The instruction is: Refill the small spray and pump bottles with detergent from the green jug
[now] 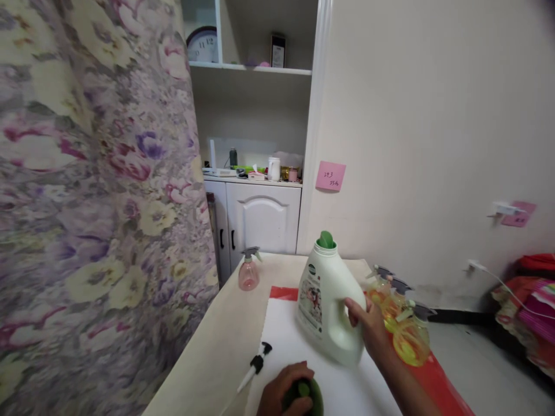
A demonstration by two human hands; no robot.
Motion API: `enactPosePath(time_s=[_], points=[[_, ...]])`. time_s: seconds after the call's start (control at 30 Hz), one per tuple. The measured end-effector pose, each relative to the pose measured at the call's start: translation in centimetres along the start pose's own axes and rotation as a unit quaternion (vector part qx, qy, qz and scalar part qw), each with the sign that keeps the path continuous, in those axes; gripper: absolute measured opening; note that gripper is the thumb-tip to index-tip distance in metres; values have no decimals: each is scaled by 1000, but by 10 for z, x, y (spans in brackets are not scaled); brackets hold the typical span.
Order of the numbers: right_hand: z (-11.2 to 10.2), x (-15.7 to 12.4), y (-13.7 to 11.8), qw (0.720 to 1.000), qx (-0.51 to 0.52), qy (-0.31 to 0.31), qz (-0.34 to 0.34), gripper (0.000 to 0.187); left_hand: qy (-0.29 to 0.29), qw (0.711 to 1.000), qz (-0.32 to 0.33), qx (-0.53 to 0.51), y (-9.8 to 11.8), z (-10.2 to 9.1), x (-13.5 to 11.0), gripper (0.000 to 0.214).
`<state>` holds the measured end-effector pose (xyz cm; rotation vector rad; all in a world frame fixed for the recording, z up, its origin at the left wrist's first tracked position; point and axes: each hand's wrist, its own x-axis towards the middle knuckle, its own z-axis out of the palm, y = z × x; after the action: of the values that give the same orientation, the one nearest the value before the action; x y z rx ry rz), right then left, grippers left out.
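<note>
- We see a floral curtain [99,231] filling the space left of the left hand [281,388].
- Straight ahead of that hand, well apart from it, we have a white cabinet [264,216] with open shelves above.
- Under both hands we find a pale table [208,341].
- On it, between the hands, lies a white sheet [281,326], with red material [284,293] showing at its far edge.
- The right hand [370,323] is curled closed around the handle of a pale green jug [332,300] — the jug stands just left of that hand, above the sheet. Its mouth and green spout [326,240] point up, and its long axis is near upright, the top leaning left. We cannot tell whether its base touches the sheet. Its pictured label faces left, under a small round green emblem; we cannot read the print.
- On a shelf far beyond the left hand, a clock [203,45] shows 11 and 12.
- Three yellowish spray bottles [410,341] sit just right of the right hand; a pink spray bottle [248,274] stands beyond the left.
- The left hand is bent over a round green object [318,396], fingers wrapped — we cannot tell what it is.
- Just left of that hand lies a black-and-white pump [257,364].
- Beyond the right hand, a pink note [330,176] on the wall reads "243"; its second line is unclear.
</note>
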<state>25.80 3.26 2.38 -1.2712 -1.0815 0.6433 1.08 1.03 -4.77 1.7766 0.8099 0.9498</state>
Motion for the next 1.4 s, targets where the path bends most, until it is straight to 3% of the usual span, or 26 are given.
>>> enactPosePath(time_s=[0.13,0.27,0.5,0.57,0.73,0.87,1.03,1.33,1.4], points=[[-42,-23,-32,999,-40,-18,3,48,3,1000,-15,-17,16,9,-5,33],[-81,-52,-50,990,-120,-77,21,49,6,999,-18,-32,21,14,-9,35],[-119,-88,-73,946,-239,-202,86,58,6,999,-27,-28,17,18,-10,38],[-123,-95,-81,936,-252,-226,99,59,4,999,-34,-35,17,18,-9,40],[-120,-107,-104,932,-257,-238,90,43,-2,998,-33,-53,18,18,-9,30],[-115,-108,-114,913,-300,-263,88,33,-9,997,-21,-74,15,19,-7,31],[-112,-106,-118,898,-375,-225,54,27,-12,995,-19,-96,8,20,-7,31],[-107,-97,-111,856,-450,-254,0,21,2,994,-22,-105,6,22,-6,29],[-105,-97,-112,866,-434,-247,-19,18,1,994,-17,-110,6,22,-6,28]])
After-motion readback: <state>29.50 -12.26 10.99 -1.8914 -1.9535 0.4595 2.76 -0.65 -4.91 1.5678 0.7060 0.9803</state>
